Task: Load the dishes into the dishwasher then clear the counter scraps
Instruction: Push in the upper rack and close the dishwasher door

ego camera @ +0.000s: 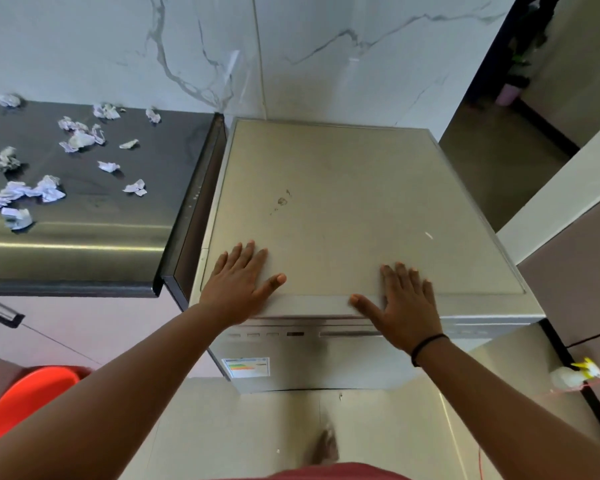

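- Our fingers (253, 252) lie straight, both palms flat on the dishwasher (354, 209) top; left hand (238, 284) and right hand (404, 306) grasp nothing.
- Paper scraps (80, 138) sit on the counter (84, 237) left of the dishwasher.
- Likely light, soft, crushable; pinch or scoop anywhere.

This is a home kitchen. A freestanding silver dishwasher (354, 209) fills the middle of the frame, its door shut, with a control strip and an energy label (246, 367) on its front. To its left runs a dark counter (174, 161) strewn with crumpled paper scraps (80, 138). White marble-veined wall tiles (326, 46) cover the top of the frame, pale floor tiles (257, 427) the bottom, and a red plastic bin (28, 400) sits at lower left.
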Available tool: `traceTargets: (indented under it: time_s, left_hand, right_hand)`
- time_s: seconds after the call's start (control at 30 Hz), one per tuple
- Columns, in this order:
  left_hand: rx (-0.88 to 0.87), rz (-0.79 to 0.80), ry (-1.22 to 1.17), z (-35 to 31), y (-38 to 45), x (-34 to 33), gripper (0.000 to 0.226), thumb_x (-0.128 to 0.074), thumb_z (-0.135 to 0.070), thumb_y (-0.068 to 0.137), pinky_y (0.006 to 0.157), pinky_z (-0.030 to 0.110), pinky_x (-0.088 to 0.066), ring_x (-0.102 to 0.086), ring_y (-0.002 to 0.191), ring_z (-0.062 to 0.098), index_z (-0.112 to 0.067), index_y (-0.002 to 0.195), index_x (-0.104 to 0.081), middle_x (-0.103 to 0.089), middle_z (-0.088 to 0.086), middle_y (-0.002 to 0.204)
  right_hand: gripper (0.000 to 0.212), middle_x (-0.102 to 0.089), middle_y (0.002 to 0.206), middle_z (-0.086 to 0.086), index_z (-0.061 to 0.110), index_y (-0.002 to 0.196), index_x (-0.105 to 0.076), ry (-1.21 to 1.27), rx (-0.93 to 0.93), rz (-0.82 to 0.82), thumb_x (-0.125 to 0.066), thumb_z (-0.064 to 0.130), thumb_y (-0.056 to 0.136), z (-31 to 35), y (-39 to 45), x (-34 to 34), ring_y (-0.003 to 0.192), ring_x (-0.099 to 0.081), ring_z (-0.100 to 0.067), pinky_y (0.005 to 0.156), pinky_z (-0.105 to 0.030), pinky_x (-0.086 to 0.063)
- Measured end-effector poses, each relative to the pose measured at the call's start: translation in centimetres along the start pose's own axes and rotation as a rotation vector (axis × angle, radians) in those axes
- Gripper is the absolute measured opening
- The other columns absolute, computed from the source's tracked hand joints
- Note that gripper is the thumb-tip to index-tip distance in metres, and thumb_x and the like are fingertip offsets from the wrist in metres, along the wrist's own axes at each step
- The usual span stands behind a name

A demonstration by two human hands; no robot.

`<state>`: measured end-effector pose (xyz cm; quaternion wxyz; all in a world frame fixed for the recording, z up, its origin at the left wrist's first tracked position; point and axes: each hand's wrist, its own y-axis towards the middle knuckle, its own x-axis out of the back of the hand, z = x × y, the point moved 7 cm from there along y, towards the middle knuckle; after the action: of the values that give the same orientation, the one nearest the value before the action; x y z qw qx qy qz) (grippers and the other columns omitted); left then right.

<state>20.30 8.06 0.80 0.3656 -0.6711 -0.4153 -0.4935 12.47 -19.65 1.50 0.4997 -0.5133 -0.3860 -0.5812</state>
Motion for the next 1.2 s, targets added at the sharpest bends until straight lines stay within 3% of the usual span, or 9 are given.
traceTargets:
  time_s: [0.17, 0.3, 0.43, 0.53, 0.6, 0.67, 0.93, 1.07, 1.2]
  left_hand:
    - [0.088, 0.02, 0.048, 0.8, 5.0, 1.3, 0.086, -0.014, -0.075, 0.085, 0.119, 0.038, 0.008, 0.012, 0.147, 0.021, -0.023, 0.153, -0.001, 0.008, 0.003, 0.161]
    - [0.152, 0.008, 0.145, 2.1, 9.7, 3.3, 0.086, -0.016, -0.074, 0.086, 0.119, 0.041, 0.006, 0.009, 0.147, 0.023, -0.023, 0.153, -0.002, 0.006, 0.003, 0.161]
    - [0.211, -0.053, 0.187, 3.7, 13.9, 7.3, 0.09, -0.01, -0.076, 0.082, 0.119, 0.042, 0.008, 0.015, 0.146, 0.023, -0.022, 0.153, 0.002, 0.01, 0.003, 0.16]
    - [0.253, -0.115, 0.188, 4.7, 15.9, 9.9, 0.103, 0.006, -0.082, 0.07, 0.118, 0.043, 0.009, 0.015, 0.146, 0.023, -0.022, 0.153, 0.001, 0.011, 0.004, 0.16]
    - [0.265, -0.149, 0.177, 5.3, 17.2, 11.6, 0.115, 0.019, -0.086, 0.059, 0.118, 0.042, 0.008, 0.014, 0.146, 0.023, -0.022, 0.153, 0.0, 0.011, 0.004, 0.16]
    - [0.274, -0.194, 0.175, 6.2, 18.9, 13.4, 0.112, 0.016, -0.085, 0.061, 0.116, 0.041, 0.01, 0.015, 0.146, 0.022, -0.022, 0.153, 0.001, 0.013, 0.003, 0.16]
    - [0.181, -0.292, 0.301, 10.2, 29.0, 22.9, 0.088, -0.015, -0.075, 0.084, 0.113, 0.04, 0.014, 0.024, 0.143, 0.023, -0.024, 0.152, 0.005, 0.03, -0.004, 0.147]
    - [0.18, -0.4, 0.294, 11.7, 31.5, 28.2, 0.081, -0.022, -0.069, 0.089, 0.118, 0.043, 0.007, 0.017, 0.146, 0.025, -0.024, 0.153, 0.0, 0.021, 0.002, 0.157]
    - [0.18, -0.473, 0.292, 12.7, 32.0, 32.0, 0.079, -0.026, -0.066, 0.092, 0.12, 0.043, 0.0, 0.014, 0.146, 0.026, -0.023, 0.153, 0.001, 0.017, 0.004, 0.159]
  right_hand:
    - [0.108, -0.002, 0.161, -0.007, 0.024, 0.152, -0.009, 0.063, 0.134, -0.046, -0.014, 0.09, 0.067, 4.6, 5.8, 0.6, 0.148, -0.001, -0.029, 0.119, -0.045, -0.002]
    - [0.107, 0.002, 0.161, -0.007, 0.022, 0.153, -0.004, -0.012, 0.254, -0.06, -0.008, 0.087, 0.068, 7.0, 12.1, 1.7, 0.148, 0.005, -0.028, 0.119, -0.044, 0.003]
    - [0.109, 0.004, 0.161, -0.009, 0.021, 0.153, -0.001, -0.047, 0.31, -0.039, -0.004, 0.086, 0.066, 9.0, 19.0, 3.7, 0.148, 0.007, -0.029, 0.118, -0.046, 0.004]
    - [0.107, 0.004, 0.161, -0.01, 0.019, 0.153, -0.001, -0.096, 0.384, -0.029, -0.002, 0.083, 0.067, 11.5, 23.6, 5.3, 0.148, 0.007, -0.031, 0.117, -0.047, 0.003]
    - [0.098, 0.006, 0.161, -0.011, 0.018, 0.153, 0.0, -0.144, 0.442, -0.036, -0.012, 0.078, 0.077, 13.9, 26.1, 6.6, 0.147, 0.007, -0.032, 0.117, -0.048, 0.002]
    - [0.087, 0.009, 0.16, -0.012, 0.018, 0.153, 0.002, -0.155, 0.488, -0.064, -0.029, 0.067, 0.089, 16.6, 28.9, 8.3, 0.147, 0.009, -0.033, 0.117, -0.049, 0.002]
    - [0.078, 0.009, 0.16, -0.015, 0.018, 0.153, 0.001, -0.178, 0.586, -0.384, -0.043, 0.043, 0.093, 29.1, 40.4, 20.0, 0.146, 0.005, -0.038, 0.117, -0.054, -0.003]
    - [0.08, -0.012, 0.158, -0.019, 0.013, 0.15, -0.025, -0.26, 0.585, -0.666, -0.058, 0.035, 0.082, 33.7, 42.6, 25.9, 0.144, -0.011, -0.043, 0.114, -0.061, -0.008]
    - [0.078, 0.005, 0.16, -0.015, 0.011, 0.153, -0.005, -0.398, 0.547, -0.785, -0.045, 0.034, 0.09, 36.8, 43.6, 29.8, 0.145, 0.01, -0.042, 0.112, -0.061, 0.01]
